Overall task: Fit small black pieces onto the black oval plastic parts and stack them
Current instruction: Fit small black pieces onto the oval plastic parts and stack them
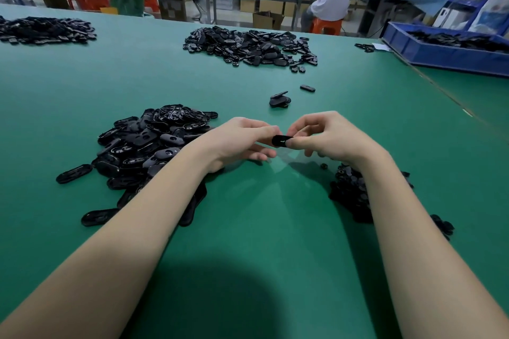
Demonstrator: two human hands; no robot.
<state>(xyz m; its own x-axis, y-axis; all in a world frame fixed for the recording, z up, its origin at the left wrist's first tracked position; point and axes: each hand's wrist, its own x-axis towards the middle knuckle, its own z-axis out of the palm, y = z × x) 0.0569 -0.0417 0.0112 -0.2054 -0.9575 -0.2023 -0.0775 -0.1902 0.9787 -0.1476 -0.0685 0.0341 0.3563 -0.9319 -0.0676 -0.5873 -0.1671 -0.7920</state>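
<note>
Oval part [281,140], black and small, sits pinched between both hands just above the green table [165,77], and everything else is placed from it. Far to its left and well back lies a heap of black parts [45,30] near the table edge. Nearer on its left, a large loose pile of oval parts [148,146] spreads beside the left forearm, apparently the stock waiting to be fitted. The left hand [242,140] curls its fingertips round the part's left end; the right hand [327,135] pinches its right end, thumb pressing on top, likely seating a small piece, though that piece cannot be made out. Just behind the part stands a short stack [279,99] of only a few ovals, with a single part [307,88] beyond it. Farther back lies another big heap [250,47]. To the part's right, under the right wrist, sits a pile of small pieces [349,190]. Far right is a blue bin [440,52]. Judging by the tiny stack against the large pile, most of the work remains.
</note>
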